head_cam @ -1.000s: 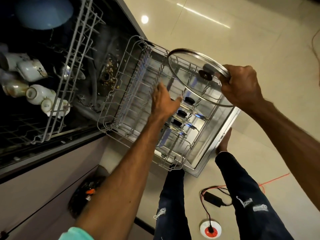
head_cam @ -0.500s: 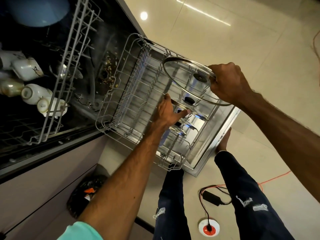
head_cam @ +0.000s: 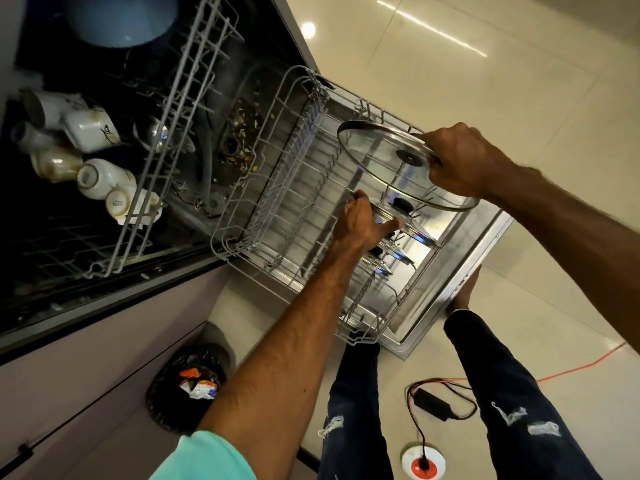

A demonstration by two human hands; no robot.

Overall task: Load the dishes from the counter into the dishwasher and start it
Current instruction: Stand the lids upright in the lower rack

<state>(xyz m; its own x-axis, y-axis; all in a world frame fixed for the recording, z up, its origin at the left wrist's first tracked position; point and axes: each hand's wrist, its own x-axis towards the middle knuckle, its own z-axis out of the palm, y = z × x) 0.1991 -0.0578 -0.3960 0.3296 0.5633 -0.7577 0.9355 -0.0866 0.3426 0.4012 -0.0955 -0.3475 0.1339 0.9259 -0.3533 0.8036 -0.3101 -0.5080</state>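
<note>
The dishwasher stands open with its lower wire rack pulled out over the door. My right hand grips a round glass lid by its rim and holds it above the rack's far end. My left hand reaches into the rack and holds the rim of a glass lid that stands in the tines. Two more lids stand upright behind it. The upper rack carries several white cups and a blue bowl.
My legs in dark jeans stand right at the door's front edge. A bin lined with a black bag sits by the cabinet on the left. A black adapter with cables and a floor socket lie on the tiled floor.
My right hand has lowered the glass lid toward the rack and tilted it flatter. My left hand has slid down along the rack and taken hold of a standing lid's rim.
</note>
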